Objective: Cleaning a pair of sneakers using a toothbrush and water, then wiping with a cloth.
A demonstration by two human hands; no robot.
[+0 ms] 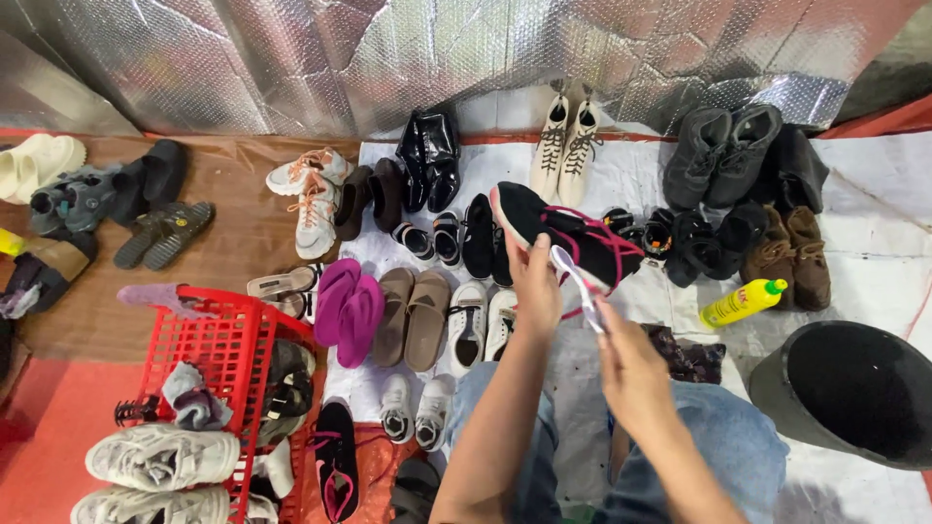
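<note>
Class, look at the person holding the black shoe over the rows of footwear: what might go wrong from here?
1. The black shoe with pink laces is held by the left hand alone; it may slip onto the pairs below.
2. The loose pink laces may snag on the white brush in the right hand.
3. The yellow bottle lies near the right elbow and may get knocked.

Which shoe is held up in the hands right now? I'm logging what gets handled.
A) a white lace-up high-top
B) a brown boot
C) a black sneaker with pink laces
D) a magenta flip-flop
C: the left hand holds a black sneaker with pink laces, while the right hand holds a pale brush-like tool against it.
</note>
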